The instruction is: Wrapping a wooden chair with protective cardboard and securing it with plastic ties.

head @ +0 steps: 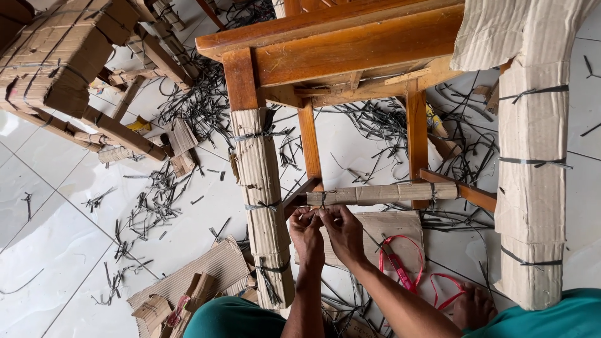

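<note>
Strap (323, 199) | black tie around cardboard-wrapped rung (382, 194) of wooden chair (350, 47) | your left hand (305, 228) and right hand (341, 226) pinch its ends, fingers narrow | keep wrap snug, tension even, twist close against cardboard.

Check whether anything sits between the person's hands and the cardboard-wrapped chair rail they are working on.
Nothing visible does. The left hand and right hand meet just under the left end of the wrapped rail, fingertips at the dark strap around it. The wrapped chair leg stands beside them, to their left.

Brown chair (350, 47); tan cardboard (263, 188); red scissors (400, 266).
</note>
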